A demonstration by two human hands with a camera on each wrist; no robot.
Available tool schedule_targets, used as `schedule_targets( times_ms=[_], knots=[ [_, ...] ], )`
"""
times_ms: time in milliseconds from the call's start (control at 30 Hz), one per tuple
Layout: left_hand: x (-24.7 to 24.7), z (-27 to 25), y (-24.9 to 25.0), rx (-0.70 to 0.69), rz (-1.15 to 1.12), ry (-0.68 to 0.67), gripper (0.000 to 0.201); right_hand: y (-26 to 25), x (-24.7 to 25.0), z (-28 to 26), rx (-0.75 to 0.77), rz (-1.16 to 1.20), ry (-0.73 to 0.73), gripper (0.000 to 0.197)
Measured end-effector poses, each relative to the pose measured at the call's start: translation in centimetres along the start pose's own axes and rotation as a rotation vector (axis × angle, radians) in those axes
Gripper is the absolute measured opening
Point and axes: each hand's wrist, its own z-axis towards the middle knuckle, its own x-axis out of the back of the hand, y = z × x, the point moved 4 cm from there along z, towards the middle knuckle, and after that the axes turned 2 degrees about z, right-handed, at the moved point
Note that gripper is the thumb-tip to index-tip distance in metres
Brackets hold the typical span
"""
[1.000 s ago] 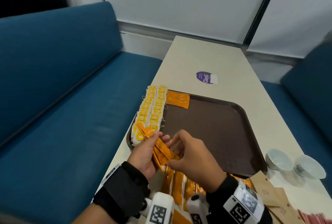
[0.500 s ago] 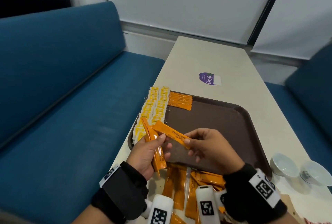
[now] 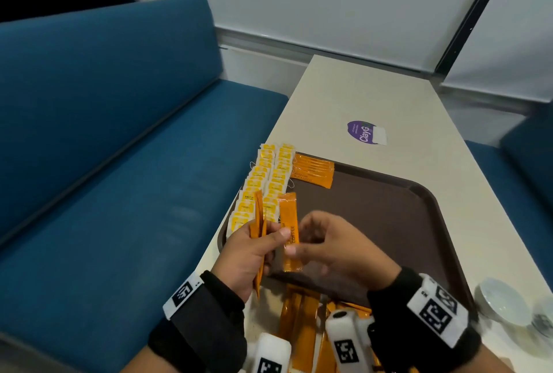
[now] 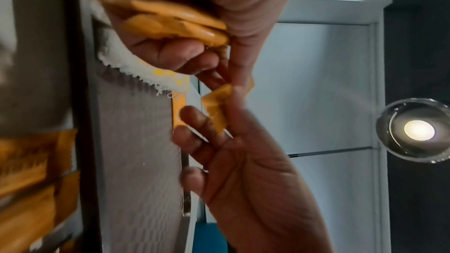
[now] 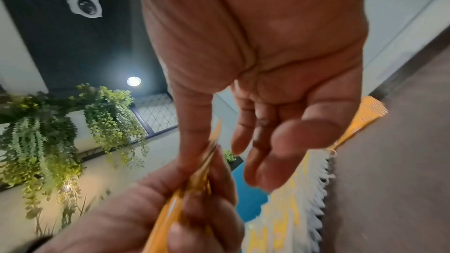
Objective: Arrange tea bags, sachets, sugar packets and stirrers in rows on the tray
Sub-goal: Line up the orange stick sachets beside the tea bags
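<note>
Left hand (image 3: 254,248) gripped a bundle of orange sachets (image 3: 259,223) above the tray's (image 3: 389,214) near-left corner, likely as stock. Right hand (image 3: 335,248) pinched one sachet (image 3: 289,223) upright, seemingly to extend the row at the far-left corner.

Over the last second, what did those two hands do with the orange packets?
The right hand drew one orange sachet out of the bundle gripped by the left hand, swung it from slanting to upright, and now pinches it beside the bundle. The left hand kept its grip. The tea bag rows, the orange sachets already placed and the tray stayed put.
</note>
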Motion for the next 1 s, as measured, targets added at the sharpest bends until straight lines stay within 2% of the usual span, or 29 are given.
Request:
schedule_targets(
  times_ms=[100,200,267,367,500,600,700,833,1000],
  knots=[
    [0.0,-0.2,0.8,-0.008,0.101,-0.061,0.009,-1.2,1.5,0.5,0.039,0.223,0.024,0.029],
    [-0.5,-0.3,1.1,0.001,0.18,-0.087,0.009,-1.6,2.1,1.1,0.04,0.215,-0.032,0.03],
    [-0.7,-0.3,0.9,0.031,0.196,-0.093,0.01,-1.6,2.6,1.3,0.029,0.219,-0.017,0.024],
    [-0.3,-0.4,0.4,0.082,0.157,-0.08,0.009,-1.0,4.6,1.8,0.019,0.397,0.104,0.015],
    [0.6,-0.1,-0.6,0.179,-0.067,-0.009,0.01,1.5,8.6,4.0,-0.08,0.584,0.407,0.016],
    [0.5,-0.1,-1.1,0.235,-0.226,-0.025,0.016,4.0,10.7,7.0,-0.195,0.388,0.565,0.021],
    [0.3,0.0,-1.3,0.262,-0.319,-0.064,0.022,5.8,11.3,10.2,-0.247,0.257,0.615,0.024],
    [0.3,0.3,-1.4,0.273,-0.339,-0.091,0.033,7.1,10.9,13.1,-0.272,0.13,0.543,0.026],
    [0.3,0.3,-1.5,0.284,-0.314,-0.093,0.033,7.2,10.6,15.3,-0.311,-0.026,0.484,0.024]
  ],
)
